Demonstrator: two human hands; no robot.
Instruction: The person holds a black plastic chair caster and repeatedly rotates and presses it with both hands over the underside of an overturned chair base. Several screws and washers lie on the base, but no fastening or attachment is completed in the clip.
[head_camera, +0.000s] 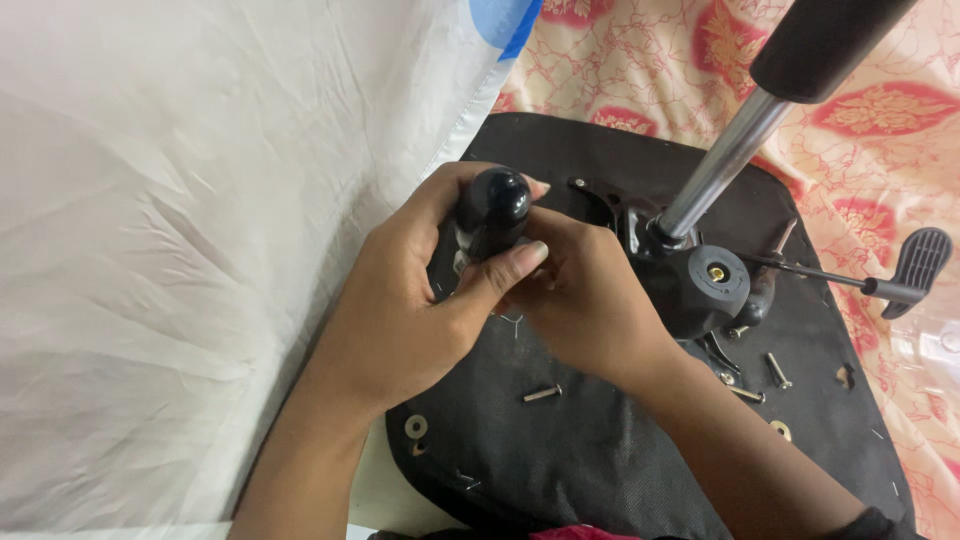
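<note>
1. My left hand (400, 310) sits at the centre of the frame, fingers wrapped around a glossy black armrest piece (492, 212), thumb pressed across its front so the part stands upright and steady.
2. My right hand (580, 295) comes in just beside it from the lower right, fingers curled tight against the lower end of the same piece; what its fingertips pinch is hidden behind the left thumb, so I cannot tell.
3. Both hands work over the upturned chair seat base (600, 450), its black fabric underside facing up, which keeps the mounting holes reachable.
4. A loose bolt (542, 394) lies on that fabric just below my hands, and more bolts (777, 370) rest to the right, near at hand.
5. The chrome gas-lift column (722, 165) rises toward the upper right from the tilt mechanism, with a round black tension knob (712, 285) and a lever paddle (915, 265) beside it.
6. White sheeting (180, 250) fills the left; a floral cloth (880, 130) lies beneath the seat.
</note>
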